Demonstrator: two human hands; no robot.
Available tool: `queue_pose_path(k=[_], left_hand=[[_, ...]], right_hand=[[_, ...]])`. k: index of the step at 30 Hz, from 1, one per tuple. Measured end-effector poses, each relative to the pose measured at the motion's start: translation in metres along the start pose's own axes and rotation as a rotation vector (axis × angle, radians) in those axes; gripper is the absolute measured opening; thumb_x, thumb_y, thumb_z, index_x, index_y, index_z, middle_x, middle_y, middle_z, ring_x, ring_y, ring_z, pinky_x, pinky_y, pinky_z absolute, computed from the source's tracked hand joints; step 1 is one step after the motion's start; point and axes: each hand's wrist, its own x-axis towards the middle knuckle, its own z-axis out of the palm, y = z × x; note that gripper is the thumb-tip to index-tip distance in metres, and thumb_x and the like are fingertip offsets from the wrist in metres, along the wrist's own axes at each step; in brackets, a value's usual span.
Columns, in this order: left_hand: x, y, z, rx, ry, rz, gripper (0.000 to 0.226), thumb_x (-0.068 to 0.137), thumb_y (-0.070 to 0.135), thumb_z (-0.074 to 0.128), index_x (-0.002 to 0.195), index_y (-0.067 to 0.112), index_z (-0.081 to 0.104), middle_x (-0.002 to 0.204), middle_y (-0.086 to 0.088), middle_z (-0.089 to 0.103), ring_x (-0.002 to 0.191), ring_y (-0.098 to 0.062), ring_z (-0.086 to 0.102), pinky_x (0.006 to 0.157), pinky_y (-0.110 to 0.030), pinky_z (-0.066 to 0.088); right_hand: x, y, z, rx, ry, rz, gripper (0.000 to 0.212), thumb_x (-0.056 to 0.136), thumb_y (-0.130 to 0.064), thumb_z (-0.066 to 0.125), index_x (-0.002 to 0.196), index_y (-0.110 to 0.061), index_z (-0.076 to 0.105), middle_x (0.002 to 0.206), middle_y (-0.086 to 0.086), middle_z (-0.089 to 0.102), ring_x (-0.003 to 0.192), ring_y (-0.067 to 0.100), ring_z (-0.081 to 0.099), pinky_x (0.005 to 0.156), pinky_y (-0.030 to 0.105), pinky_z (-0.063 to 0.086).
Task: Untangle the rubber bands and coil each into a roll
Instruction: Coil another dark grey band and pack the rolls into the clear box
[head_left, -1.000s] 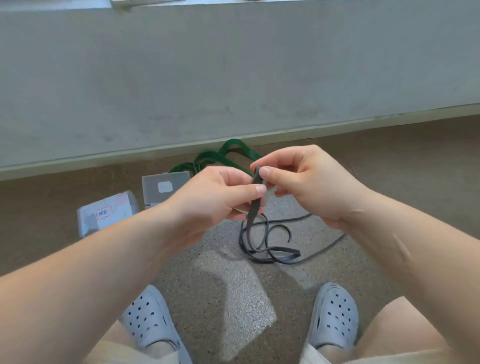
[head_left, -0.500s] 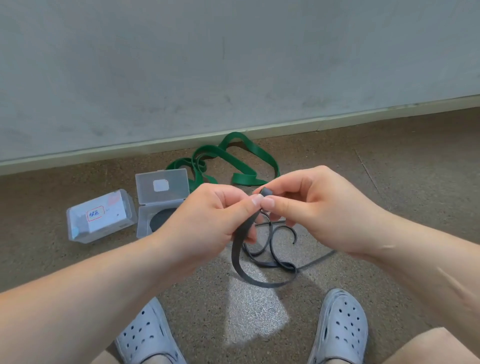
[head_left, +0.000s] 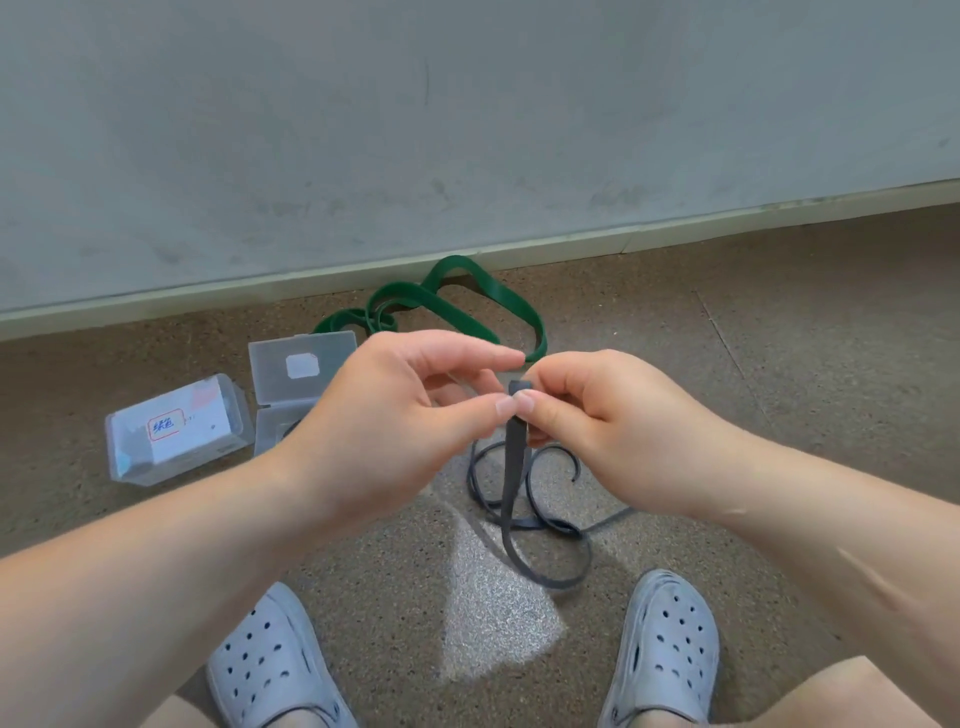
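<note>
– Head view, largest entries first?
– Grey wall (head_left: 467, 130); speckled brown floor (head_left: 779, 338); two pale perforated shoes (head_left: 665, 654), toes toward the wall.
– Hands?
– Left hand (head_left: 395, 415) and right hand (head_left: 608, 431) meet above the floor. Each pinches the top end of the grey band (head_left: 511, 493) between thumb and finger. The band's length hangs down to loose loops on the floor.
– Smaller lots?
– Green band (head_left: 498, 296), tangled, by the wall. Labelled clear box (head_left: 176, 431), closed; open clear box (head_left: 296, 364) just beside it.
</note>
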Motion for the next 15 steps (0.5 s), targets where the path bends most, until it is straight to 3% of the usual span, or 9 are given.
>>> queue_pose_path(k=[2,4,6,9,11,14,15], left_hand=[[0.0,-0.003,-0.003,0.116,-0.032,0.076,0.025,0.079,0.019,0.08,0.104,0.021,0.078,0.086,-0.001,0.074,0.073,-0.019,0.07,0.068,-0.033,0.058],[0.001,-0.001,-0.006,0.217,-0.063,0.139,0.026,0.078,0.022,0.079,0.104,0.02,0.079,0.089,-0.001,0.074,0.08,-0.022,0.072,0.074,-0.04,0.059],[0.001,0.0,-0.01,0.261,-0.075,0.197,0.024,0.078,0.023,0.08,0.102,0.021,0.079,0.089,0.0,0.074,0.081,-0.024,0.072,0.073,-0.043,0.058],[0.002,0.005,-0.013,0.191,-0.06,0.186,0.021,0.073,0.019,0.082,0.093,0.022,0.079,0.084,-0.002,0.077,0.078,-0.023,0.074,0.074,-0.044,0.06],[0.003,0.008,-0.012,0.051,-0.058,0.11,0.02,0.068,0.013,0.083,0.086,0.02,0.078,0.082,-0.006,0.078,0.078,-0.026,0.076,0.078,-0.045,0.062],[0.004,0.011,-0.013,-0.041,-0.075,0.04,0.02,0.063,0.011,0.084,0.082,0.014,0.077,0.083,-0.01,0.078,0.079,-0.032,0.075,0.079,-0.044,0.061],[0.004,0.011,-0.014,-0.048,-0.082,0.029,0.022,0.062,0.011,0.084,0.083,0.015,0.078,0.083,-0.011,0.078,0.078,-0.031,0.075,0.078,-0.042,0.061]], right_hand=[[0.0,0.0,0.001,0.055,-0.029,0.002,0.034,0.098,-0.031,0.059,0.069,-0.013,0.056,0.056,-0.01,0.045,0.054,0.006,0.039,0.056,0.028,0.035],[-0.001,-0.002,0.002,0.191,-0.066,0.032,0.035,0.097,-0.034,0.062,0.072,-0.009,0.06,0.061,-0.004,0.051,0.061,0.01,0.045,0.062,0.039,0.043],[-0.003,-0.004,0.002,0.365,-0.087,0.072,0.032,0.097,-0.031,0.064,0.079,-0.005,0.066,0.071,0.004,0.06,0.07,0.016,0.054,0.076,0.051,0.052],[-0.006,-0.009,0.003,0.559,-0.086,0.118,0.027,0.093,-0.027,0.066,0.088,0.0,0.07,0.091,0.018,0.073,0.091,0.025,0.07,0.097,0.05,0.054],[-0.007,-0.011,0.003,0.655,-0.087,0.155,0.03,0.086,-0.029,0.067,0.09,0.001,0.069,0.098,0.022,0.074,0.101,0.03,0.072,0.101,0.05,0.052],[-0.008,-0.014,0.004,0.751,-0.118,0.192,0.02,0.079,-0.03,0.069,0.083,-0.01,0.071,0.087,0.017,0.074,0.091,0.026,0.073,0.102,0.052,0.051],[-0.008,-0.014,0.005,0.777,-0.129,0.196,0.015,0.078,-0.03,0.07,0.079,-0.014,0.071,0.085,0.013,0.074,0.086,0.024,0.073,0.095,0.05,0.052]])
